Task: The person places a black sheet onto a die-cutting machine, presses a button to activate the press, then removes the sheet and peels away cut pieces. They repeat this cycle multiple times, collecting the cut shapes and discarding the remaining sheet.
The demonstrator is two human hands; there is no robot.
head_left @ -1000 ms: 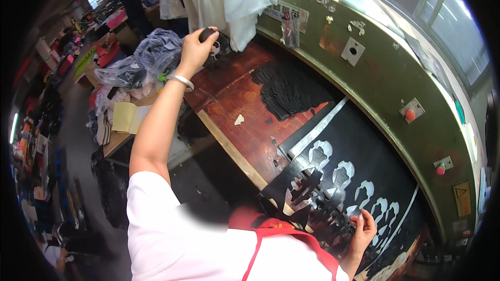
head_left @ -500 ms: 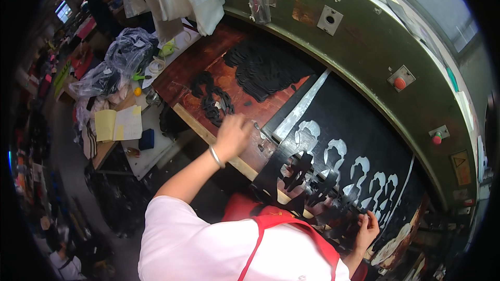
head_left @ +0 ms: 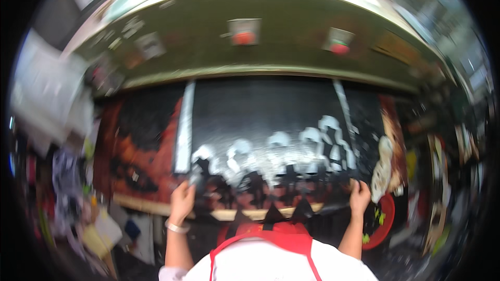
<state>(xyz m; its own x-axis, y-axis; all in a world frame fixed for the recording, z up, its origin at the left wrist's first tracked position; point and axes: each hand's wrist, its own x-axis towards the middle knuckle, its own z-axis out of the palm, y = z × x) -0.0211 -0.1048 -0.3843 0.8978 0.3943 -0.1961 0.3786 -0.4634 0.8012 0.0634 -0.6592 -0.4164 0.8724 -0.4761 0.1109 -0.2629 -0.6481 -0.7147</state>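
Observation:
A wide black sheet (head_left: 265, 106) with rows of shaped cut-outs lies across the machine bed, and pale surface shows through several of the holes. Its ragged near edge hangs in black points over the wooden front rail (head_left: 208, 215). At the sheet's near left corner my left hand (head_left: 182, 200), with a bangle at the wrist, is closed on the edge. My right hand (head_left: 360, 196) pinches the near right corner. Motion blur hides the exact finger contact. Left of the sheet, a pile of black cut pieces (head_left: 148, 122) rests on the reddish board (head_left: 164, 164).
An olive-green machine beam (head_left: 291, 26) with red buttons (head_left: 244, 37) spans the far side. To the right are a pale looped piece (head_left: 383, 169) and a red basin (head_left: 386, 224). An open notebook (head_left: 99, 237) lies on the cluttered left table.
The view has swung right and is now square to the bed. My left hand has gone from the loose black pieces to the sheet's left corner; my right hand stays at the right corner.

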